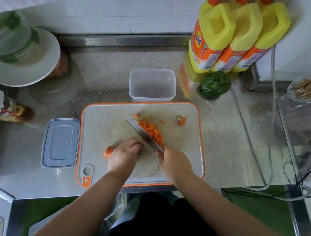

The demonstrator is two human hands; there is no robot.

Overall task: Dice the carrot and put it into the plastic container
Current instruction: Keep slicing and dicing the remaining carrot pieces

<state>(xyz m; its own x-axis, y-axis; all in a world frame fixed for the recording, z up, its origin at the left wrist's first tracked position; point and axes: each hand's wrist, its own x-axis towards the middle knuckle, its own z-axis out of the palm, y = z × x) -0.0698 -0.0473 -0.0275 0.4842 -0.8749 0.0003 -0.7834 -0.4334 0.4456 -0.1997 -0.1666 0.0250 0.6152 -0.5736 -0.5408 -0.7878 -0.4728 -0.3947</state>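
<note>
Both hands work at the near middle of a pale, scuffed cutting board (101, 131) rimmed in orange: left hand (124, 156) curls over a carrot (108, 151) whose stub pokes out left, right hand (175, 163) grips a cleaver (142, 132), blade tilted against a heap of diced carrot (152, 131). Left of the board lies a grey rectangular lid (60, 143), beyond its far edge a clear plastic container (152, 85), and rightward bare embossed steel countertop (230, 145).

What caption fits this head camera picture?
Right hand knifing carrot dice while left hand holds the carrot.
</note>
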